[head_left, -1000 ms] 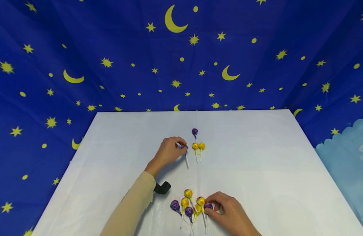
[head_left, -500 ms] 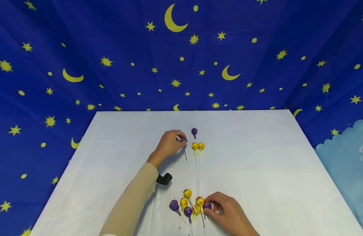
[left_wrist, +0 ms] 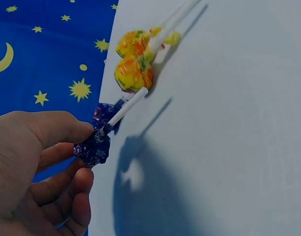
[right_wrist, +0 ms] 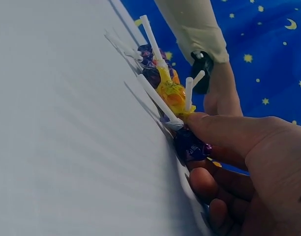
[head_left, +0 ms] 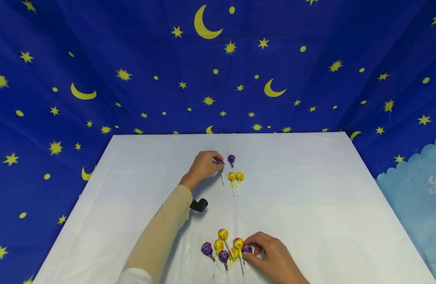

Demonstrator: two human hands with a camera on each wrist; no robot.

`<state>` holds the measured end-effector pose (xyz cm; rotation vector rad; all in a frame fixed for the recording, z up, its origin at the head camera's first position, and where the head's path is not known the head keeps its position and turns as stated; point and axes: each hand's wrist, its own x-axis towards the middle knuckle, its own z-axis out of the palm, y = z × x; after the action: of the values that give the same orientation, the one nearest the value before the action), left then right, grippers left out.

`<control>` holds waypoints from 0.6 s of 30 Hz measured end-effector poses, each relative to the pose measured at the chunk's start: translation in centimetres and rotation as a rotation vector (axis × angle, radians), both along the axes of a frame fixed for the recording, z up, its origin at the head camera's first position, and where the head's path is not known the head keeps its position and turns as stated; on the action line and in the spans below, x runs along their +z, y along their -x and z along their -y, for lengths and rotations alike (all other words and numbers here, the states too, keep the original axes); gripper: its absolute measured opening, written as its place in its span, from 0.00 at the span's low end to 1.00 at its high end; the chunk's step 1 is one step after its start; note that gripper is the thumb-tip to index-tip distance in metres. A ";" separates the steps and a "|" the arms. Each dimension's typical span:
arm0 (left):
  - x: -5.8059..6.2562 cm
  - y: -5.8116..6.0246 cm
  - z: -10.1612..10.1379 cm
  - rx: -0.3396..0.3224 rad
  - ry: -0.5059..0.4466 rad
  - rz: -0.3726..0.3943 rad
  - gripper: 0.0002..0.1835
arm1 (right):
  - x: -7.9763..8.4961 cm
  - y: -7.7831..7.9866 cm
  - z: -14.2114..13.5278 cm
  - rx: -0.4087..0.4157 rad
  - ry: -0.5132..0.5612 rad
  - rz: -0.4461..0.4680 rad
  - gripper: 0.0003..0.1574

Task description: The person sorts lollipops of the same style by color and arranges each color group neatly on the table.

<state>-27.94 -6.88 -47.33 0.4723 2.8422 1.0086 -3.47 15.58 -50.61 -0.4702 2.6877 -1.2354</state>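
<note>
Your left hand (head_left: 205,165) pinches one purple lollipop (left_wrist: 94,149) above the far part of the worktop (head_left: 310,189); your right hand (head_left: 274,256) pinches another purple lollipop (right_wrist: 191,146) beside the near cluster of lollipops (head_left: 223,256).
You have each by its wrapped head between thumb and fingers, little gap left, probably because the round end gives firmer purchase and leaves the stick free; the left one hangs just beside a lying purple lollipop (head_left: 231,159) and near two yellow lollipops (head_left: 232,176), heads together, sticks towards you. You can't see the fingertips behind either pinched head; the lying purple one seems partly covered in the left wrist view, and overlap muddles which near stick belongs where.
</note>
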 end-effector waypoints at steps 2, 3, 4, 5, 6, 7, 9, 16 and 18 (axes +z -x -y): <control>-0.1 0.3 0.0 0.002 0.013 -0.003 0.10 | 0.0 0.0 0.0 -0.002 -0.006 0.008 0.13; -0.1 0.4 -0.1 0.004 0.019 -0.003 0.09 | 0.0 0.0 0.0 -0.004 -0.008 0.007 0.13; -0.1 0.5 -0.2 0.004 0.026 -0.002 0.09 | 0.0 0.0 0.0 -0.006 -0.009 0.007 0.13; -0.2 0.7 -0.3 0.005 0.034 -0.004 0.09 | 0.0 0.0 0.0 -0.006 -0.009 0.004 0.13; -0.2 0.8 -0.4 0.008 0.045 -0.004 0.09 | 0.0 0.1 0.0 -0.006 -0.007 -0.001 0.12; -0.2 0.9 -0.5 0.012 0.051 0.000 0.09 | 0.0 0.1 0.1 -0.007 -0.008 -0.005 0.12; -0.2 1.1 -0.7 0.023 0.066 0.009 0.09 | -0.1 0.1 0.1 -0.004 -0.006 -0.012 0.11; -0.5 1.9 -0.9 0.024 0.065 0.014 0.08 | -0.1 0.0 -0.1 -0.001 0.003 0.000 0.12; -0.6 2.0 -0.9 0.021 0.064 0.008 0.08 | -0.1 0.0 -0.1 -0.001 0.005 0.000 0.12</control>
<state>-29.97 -6.00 -47.93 0.4328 2.8677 0.9167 -3.50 15.65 -50.75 -0.4700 2.6853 -1.2430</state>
